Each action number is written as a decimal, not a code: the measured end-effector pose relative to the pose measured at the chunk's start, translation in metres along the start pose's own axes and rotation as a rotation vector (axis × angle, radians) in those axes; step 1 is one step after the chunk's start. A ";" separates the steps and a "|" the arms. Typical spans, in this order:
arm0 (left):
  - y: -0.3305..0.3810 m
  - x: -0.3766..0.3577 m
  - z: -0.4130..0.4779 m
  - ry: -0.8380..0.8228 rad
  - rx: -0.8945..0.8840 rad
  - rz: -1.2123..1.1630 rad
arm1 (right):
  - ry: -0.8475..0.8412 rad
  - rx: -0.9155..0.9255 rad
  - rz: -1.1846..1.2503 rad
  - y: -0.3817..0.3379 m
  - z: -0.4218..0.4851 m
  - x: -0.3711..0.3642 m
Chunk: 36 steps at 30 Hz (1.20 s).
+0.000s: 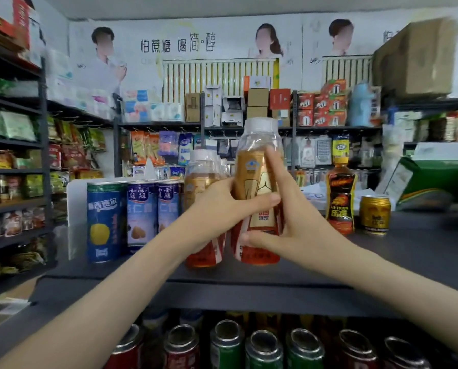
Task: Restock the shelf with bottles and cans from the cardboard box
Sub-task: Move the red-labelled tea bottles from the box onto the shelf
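Observation:
A clear-topped bottle with a white cap and a gold and red label (257,169) stands on the dark top shelf (382,251). My left hand (222,206) grips its left side, thumb across the label. My right hand (289,211) holds its right side, fingers stretched up the label and thumb at its lower front. A matching bottle (201,171) stands just to the left, partly hidden behind my left hand. The cardboard box of stock is not in sight.
Three tall blue cans (104,222) stand at the shelf's left, beside a white divider (76,209). To the right are a dark orange-capped bottle (341,198) and a gold can (374,214). Several red and green cans (262,347) fill the shelf below.

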<state>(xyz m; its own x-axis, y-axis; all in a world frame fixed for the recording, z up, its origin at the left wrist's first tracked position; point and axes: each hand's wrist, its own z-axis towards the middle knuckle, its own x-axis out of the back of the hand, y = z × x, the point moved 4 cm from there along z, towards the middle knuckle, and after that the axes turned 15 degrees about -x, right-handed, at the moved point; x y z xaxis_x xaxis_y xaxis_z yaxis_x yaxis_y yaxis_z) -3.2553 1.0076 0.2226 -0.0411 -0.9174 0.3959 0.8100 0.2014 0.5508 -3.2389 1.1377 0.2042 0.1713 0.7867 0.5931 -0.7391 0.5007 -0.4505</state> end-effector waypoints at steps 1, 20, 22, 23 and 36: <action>0.001 -0.001 0.001 -0.038 -0.004 0.014 | 0.014 -0.010 0.028 0.002 0.001 0.001; -0.060 0.070 -0.034 -0.309 -0.510 1.080 | 0.027 -0.357 -0.122 0.099 0.082 -0.056; -0.062 0.070 -0.033 -0.308 -0.516 1.062 | 0.016 -0.397 -0.128 0.106 0.090 -0.061; -0.063 0.070 -0.032 -0.305 -0.516 1.054 | 0.016 -0.410 -0.128 0.110 0.093 -0.063; -0.068 0.068 -0.030 -0.325 -0.512 0.976 | 0.010 -0.408 -0.211 0.115 0.096 -0.060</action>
<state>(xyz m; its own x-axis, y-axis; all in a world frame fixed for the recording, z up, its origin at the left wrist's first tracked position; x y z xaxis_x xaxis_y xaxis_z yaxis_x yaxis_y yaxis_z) -3.2960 0.9213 0.1898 0.6462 -0.3005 0.7015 0.7195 0.5465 -0.4287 -3.3973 1.1132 0.1809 0.2982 0.6542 0.6950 -0.3704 0.7504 -0.5474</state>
